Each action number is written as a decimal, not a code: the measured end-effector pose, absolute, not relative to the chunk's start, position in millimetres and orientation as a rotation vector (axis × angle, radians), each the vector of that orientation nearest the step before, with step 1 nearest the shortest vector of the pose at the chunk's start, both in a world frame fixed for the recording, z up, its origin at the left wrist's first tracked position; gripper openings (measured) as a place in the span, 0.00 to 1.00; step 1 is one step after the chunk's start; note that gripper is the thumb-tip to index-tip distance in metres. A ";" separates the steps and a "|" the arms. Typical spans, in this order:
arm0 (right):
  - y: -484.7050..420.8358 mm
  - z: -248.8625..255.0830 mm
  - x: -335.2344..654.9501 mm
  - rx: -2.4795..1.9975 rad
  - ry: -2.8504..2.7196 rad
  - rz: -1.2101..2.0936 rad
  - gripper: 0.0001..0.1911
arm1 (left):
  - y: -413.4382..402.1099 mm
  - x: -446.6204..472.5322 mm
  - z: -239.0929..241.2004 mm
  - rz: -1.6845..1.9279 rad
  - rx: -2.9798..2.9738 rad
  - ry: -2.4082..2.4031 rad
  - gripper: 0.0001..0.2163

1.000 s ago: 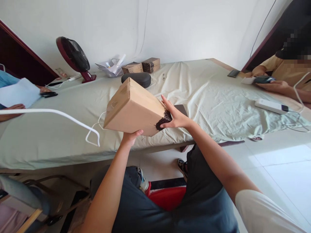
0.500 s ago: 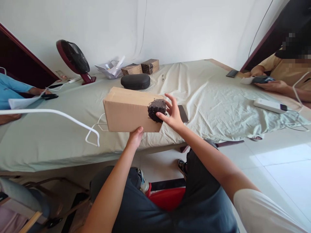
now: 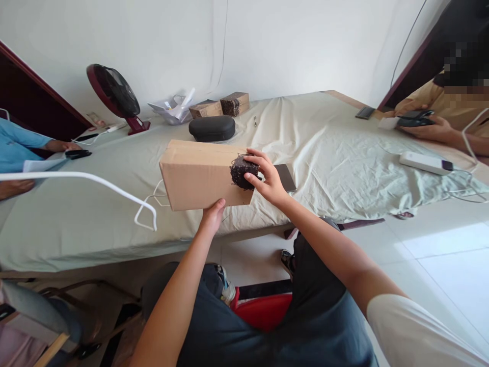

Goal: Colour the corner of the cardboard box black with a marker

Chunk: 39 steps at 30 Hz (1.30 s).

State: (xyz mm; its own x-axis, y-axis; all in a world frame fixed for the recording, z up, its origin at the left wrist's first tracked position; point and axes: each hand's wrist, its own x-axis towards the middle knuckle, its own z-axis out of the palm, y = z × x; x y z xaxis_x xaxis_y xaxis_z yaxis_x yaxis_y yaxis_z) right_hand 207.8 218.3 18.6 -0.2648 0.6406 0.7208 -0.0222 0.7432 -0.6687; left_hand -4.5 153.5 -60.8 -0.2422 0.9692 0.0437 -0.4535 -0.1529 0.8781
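A brown cardboard box (image 3: 198,176) is held level above the near edge of a table covered with a pale green cloth (image 3: 95,204). My left hand (image 3: 212,214) supports the box from underneath, thumb on its near face. My right hand (image 3: 265,176) grips the box's right end, fingers over a black scribbled patch (image 3: 240,172) on the corner. A dark phone (image 3: 287,177) lies on the cloth just behind my right hand.
A black case (image 3: 212,127), two small boxes (image 3: 221,106), crumpled papers (image 3: 171,108) and a red fan (image 3: 114,94) stand at the back. A white cable (image 3: 87,178) crosses the left. One person's arm (image 3: 23,150) is at left; another person (image 3: 439,122) holds a device at right, near a white power strip (image 3: 424,163).
The box has been turned from a tilted pose to level, bringing the black patch round to the near right corner. My right hand now closes its fingers over that patch.
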 end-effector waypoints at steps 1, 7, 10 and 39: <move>217.5 18.2 207.4 -0.496 -1.729 0.685 0.23 | 153.6 -4.2 -60.0 1.646 0.777 0.932 0.44; 212.7 8.9 192.1 -0.652 -1.489 0.709 0.37 | 152.5 -1.4 -55.3 1.693 0.721 0.889 0.44; 209.4 6.7 182.1 -0.722 -1.386 0.752 0.33 | 151.9 0.1 -54.4 1.707 0.701 0.875 0.42; 203.9 10.0 173.9 -0.621 -1.449 0.635 0.15 | 157.0 2.8 -57.6 1.581 0.651 0.839 0.39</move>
State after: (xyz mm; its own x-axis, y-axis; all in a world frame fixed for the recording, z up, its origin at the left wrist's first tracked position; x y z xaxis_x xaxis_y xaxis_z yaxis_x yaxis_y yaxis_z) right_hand 173.9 203.9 10.0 0.0225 0.7222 0.6913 -0.0193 0.6916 -0.7220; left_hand 2.8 157.0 -57.6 -0.1720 0.9843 -0.0394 -0.5844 -0.0697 0.8085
